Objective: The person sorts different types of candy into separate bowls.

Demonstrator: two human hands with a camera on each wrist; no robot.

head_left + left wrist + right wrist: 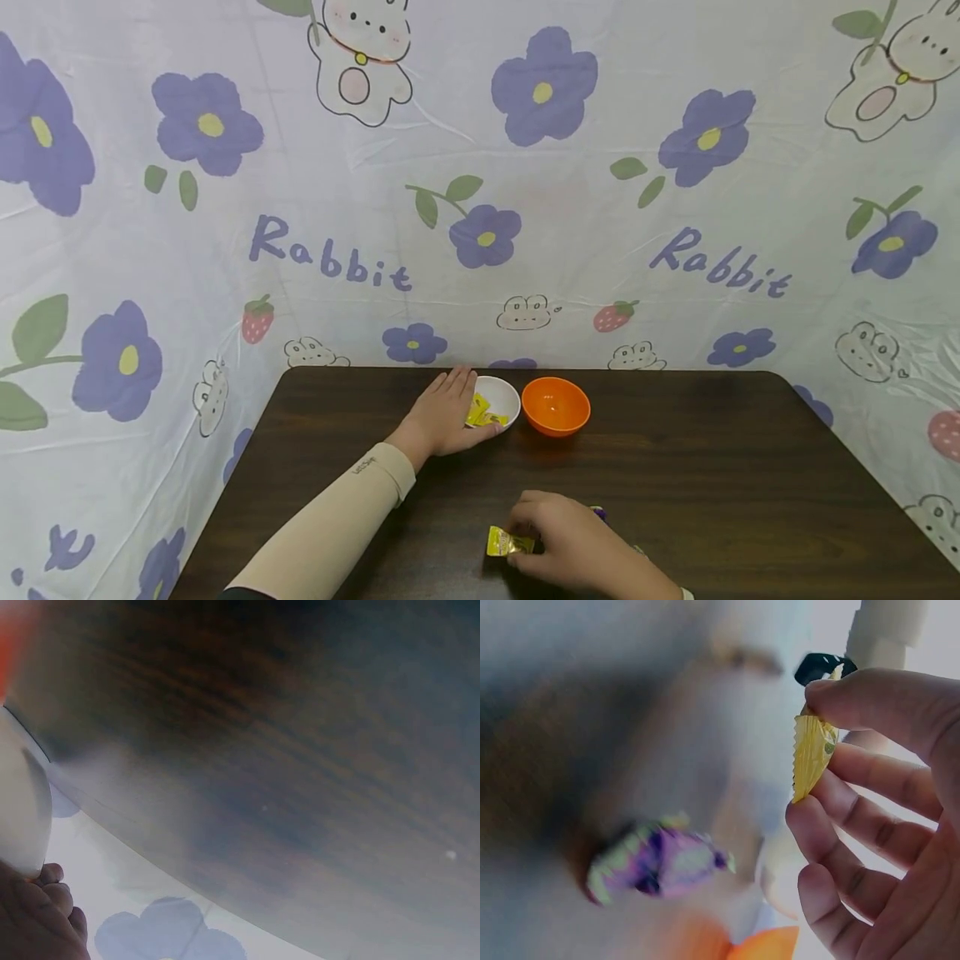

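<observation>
My left hand (pixel 442 417) lies along the left side of a small white bowl (pixel 510 398), fingers straight and the thumb stretched along its near rim. Several yellow-wrapped candies (pixel 492 419) lie inside that bowl. Low over the front of the table, my right hand (pixel 562 537) pinches one yellow-wrapped candy (pixel 814 754) between thumb and fingertips. Beyond it in the right wrist view is a purple and green wrapped candy (pixel 679 862), blurred; the right hand mostly hides it in the head view.
An orange bowl (pixel 557 408) stands right beside the white one, near the back edge of the dark wooden table (pixel 712 475). Behind the table hangs a white cloth (pixel 600 225) printed with purple flowers and rabbits.
</observation>
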